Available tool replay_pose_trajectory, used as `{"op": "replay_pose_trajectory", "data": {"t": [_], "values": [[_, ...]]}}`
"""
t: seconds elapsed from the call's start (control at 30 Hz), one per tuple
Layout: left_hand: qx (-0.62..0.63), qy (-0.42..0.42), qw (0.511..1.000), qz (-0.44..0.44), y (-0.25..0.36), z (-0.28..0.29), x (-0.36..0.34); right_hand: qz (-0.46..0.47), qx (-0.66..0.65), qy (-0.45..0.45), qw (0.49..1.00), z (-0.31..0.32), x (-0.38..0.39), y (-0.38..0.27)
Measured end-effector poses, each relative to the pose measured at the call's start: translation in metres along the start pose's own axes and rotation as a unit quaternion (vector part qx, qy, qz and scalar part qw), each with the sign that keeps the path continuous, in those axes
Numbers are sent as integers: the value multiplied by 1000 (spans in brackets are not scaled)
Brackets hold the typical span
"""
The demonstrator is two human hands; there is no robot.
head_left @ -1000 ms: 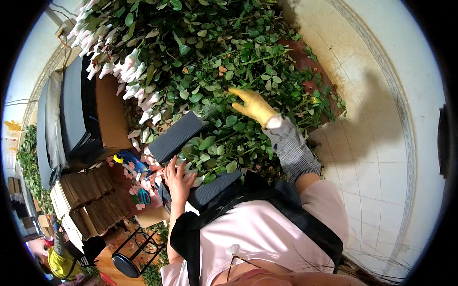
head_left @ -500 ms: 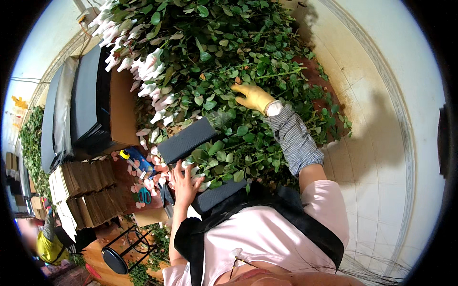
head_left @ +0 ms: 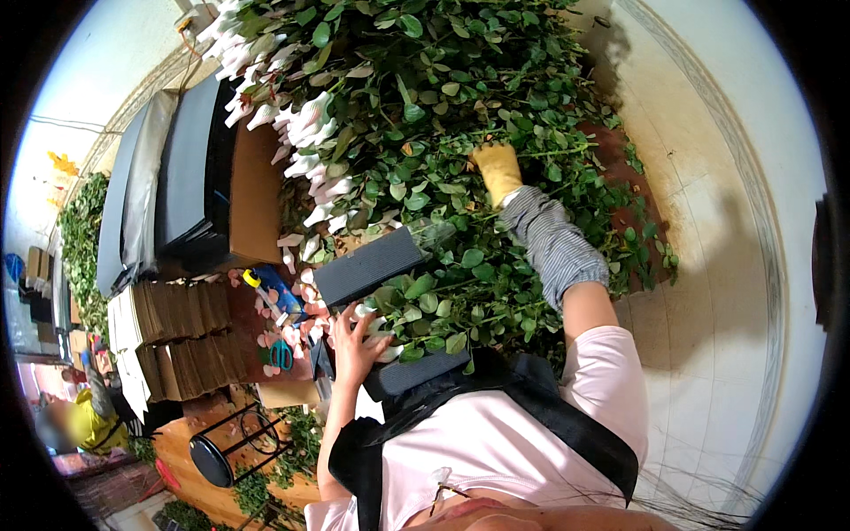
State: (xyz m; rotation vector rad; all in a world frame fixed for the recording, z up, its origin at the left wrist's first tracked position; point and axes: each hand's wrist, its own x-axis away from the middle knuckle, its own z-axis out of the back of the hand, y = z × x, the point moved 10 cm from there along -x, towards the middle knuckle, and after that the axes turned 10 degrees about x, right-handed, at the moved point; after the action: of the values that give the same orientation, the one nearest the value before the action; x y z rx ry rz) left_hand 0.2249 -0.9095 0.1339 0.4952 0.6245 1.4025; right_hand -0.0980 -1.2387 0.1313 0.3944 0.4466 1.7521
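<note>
My right hand [head_left: 496, 170] wears a yellow glove and a grey striped sleeve, and it is buried among the leafy rose stems [head_left: 443, 115] piled on the table. Whether it grips a stem is hidden by the leaves. My left hand [head_left: 356, 341], bare, rests with spread fingers against the near end of a bundle of stems [head_left: 425, 301] wrapped in dark corrugated card [head_left: 367, 265]. White and pale pink rosebuds [head_left: 301, 150] line the left side of the pile.
Stacks of dark and brown cardboard sheets [head_left: 186, 203] lie at the left. A blue tool [head_left: 270, 288], green-handled scissors [head_left: 282, 354] and loose petals are near my left hand. A black stool [head_left: 212, 456] stands below. A person in yellow [head_left: 75, 420] is at far left. Tiled floor [head_left: 708, 265] lies to the right.
My gloved right hand has pushed farther into the stem pile. My left hand stays at the wrapped bundle's end. The view has shifted slightly.
</note>
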Motion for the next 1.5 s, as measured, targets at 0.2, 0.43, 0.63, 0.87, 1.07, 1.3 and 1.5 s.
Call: {"op": "replay_pose_trajectory", "data": {"t": [0.2, 0.43, 0.63, 0.87, 1.07, 1.3, 1.5], "values": [[2, 4, 1000, 20, -6, -5, 4, 71, -111, 40, 991, 39, 8, 24], [-8, -3, 1000, 15, -5, -4, 1, 100, -327, 218, 914, 62, -25, 22], [-13, -8, 1000, 13, -3, -2, -4, 98, -115, 47, 987, 10, -78, -17], [9, 2, 1000, 18, -4, -1, 2, 146, -60, 208, 965, 125, -29, 4], [10, -5, 1000, 14, 0, 3, 1, -33, -60, 448, 891, 163, 8, 94], [-3, 18, 1000, 13, -4, 2, 3, 29, -149, 471, 869, 177, 95, 139], [12, 33, 999, 19, -18, -5, 13, 122, -281, 302, 903, 203, 175, 113]]}}
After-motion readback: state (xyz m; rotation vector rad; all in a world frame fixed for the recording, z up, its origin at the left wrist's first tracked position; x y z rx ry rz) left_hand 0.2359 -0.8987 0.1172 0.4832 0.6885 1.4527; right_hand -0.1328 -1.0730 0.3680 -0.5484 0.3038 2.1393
